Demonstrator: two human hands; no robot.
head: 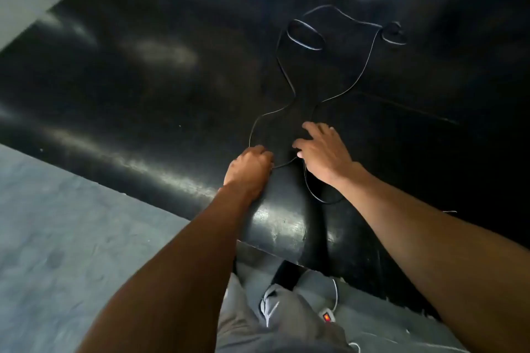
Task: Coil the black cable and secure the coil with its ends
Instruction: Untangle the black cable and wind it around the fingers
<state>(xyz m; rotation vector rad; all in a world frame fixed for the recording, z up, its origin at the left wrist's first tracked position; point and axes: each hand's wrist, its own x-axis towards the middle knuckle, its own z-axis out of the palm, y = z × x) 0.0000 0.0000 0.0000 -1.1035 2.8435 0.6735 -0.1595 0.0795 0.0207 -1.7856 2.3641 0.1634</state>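
A thin black cable [288,82] lies spread over a glossy black table [143,89], with a small loop at the far middle and another at the far right. Its strands run toward me and cross near my hands. My left hand [249,169] is closed around the cable at the near end of the left strand. My right hand [322,152] rests with fingers spread on the table over the right strand; a curve of cable passes under its wrist toward the table's near edge.
The table's near edge [275,249] runs diagonally in front of my legs. Grey floor [71,238] lies to the left. A white cord with a small switch [327,317] showing a red light hangs by my grey trousers. Blurred blue shapes stand at the far side.
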